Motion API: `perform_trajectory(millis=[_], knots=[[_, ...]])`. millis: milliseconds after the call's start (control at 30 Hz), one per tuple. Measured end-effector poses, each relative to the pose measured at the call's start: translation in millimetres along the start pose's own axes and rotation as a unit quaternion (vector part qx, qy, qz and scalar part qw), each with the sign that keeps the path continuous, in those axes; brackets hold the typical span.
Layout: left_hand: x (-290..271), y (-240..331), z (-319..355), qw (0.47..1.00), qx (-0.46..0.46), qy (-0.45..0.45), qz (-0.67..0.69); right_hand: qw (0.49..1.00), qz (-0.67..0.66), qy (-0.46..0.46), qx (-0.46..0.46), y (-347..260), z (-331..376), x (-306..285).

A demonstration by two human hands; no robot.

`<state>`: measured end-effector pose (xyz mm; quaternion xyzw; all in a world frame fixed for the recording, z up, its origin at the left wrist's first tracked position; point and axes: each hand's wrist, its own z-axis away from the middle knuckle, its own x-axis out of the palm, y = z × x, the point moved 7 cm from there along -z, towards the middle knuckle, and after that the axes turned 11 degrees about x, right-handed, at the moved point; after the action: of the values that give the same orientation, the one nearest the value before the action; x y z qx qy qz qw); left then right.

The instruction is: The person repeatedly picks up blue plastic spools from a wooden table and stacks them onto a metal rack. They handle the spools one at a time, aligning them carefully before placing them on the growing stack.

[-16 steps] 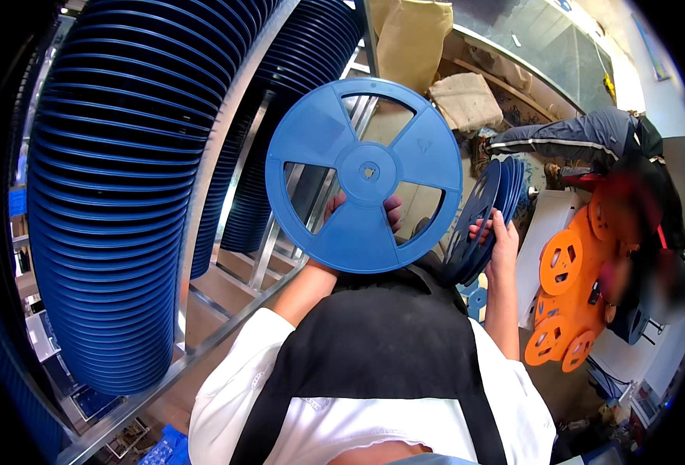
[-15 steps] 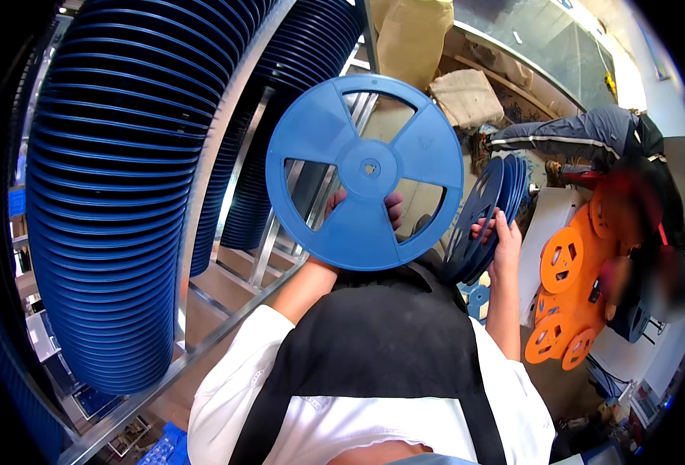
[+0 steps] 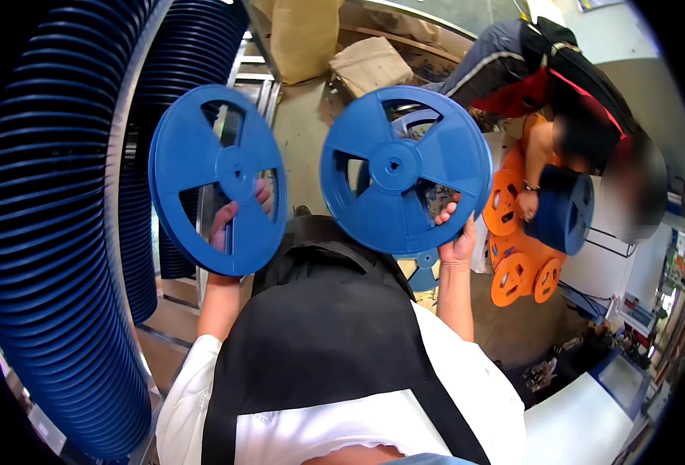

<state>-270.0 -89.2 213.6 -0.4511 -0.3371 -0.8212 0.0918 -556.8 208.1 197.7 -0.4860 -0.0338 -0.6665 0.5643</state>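
Note:
My left hand (image 3: 221, 223) grips a blue plastic reel (image 3: 236, 169) from behind, its fingers showing through the cut-outs. The reel stands upright and slightly turned, facing me. In my right hand (image 3: 457, 242) is a small stack of blue reels (image 3: 394, 166), with the front one facing me and the edges of others showing behind it. My right fingers curl through a cut-out near the lower right rim. The two lots of reels are held apart, side by side above my black apron (image 3: 323, 341).
At the left, a long row of blue reels (image 3: 56, 256) sits in a metal rack (image 3: 118, 155), with another row (image 3: 191, 70) behind. On the right, a co-worker (image 3: 540, 70) bends with a hand on blue reels (image 3: 581, 213) beside several orange reels (image 3: 511, 277). A wrapped bundle (image 3: 371, 66) lies ahead.
My view has turned right. The left-hand reel has moved left, away from the right-hand stack, which has turned to face me. The co-worker has bent over, a hand at the blue reels.

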Motion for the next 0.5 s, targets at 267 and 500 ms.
perform_trajectory(millis=[267,500], knots=[[8,10,14,0.99,0.042,0.06,-0.121,0.986,-0.147,-0.069,0.032,20,-15,3],[25,5,5,0.937,0.071,0.07,-0.334,0.982,-0.157,-0.084,0.07,20,-18,32]])
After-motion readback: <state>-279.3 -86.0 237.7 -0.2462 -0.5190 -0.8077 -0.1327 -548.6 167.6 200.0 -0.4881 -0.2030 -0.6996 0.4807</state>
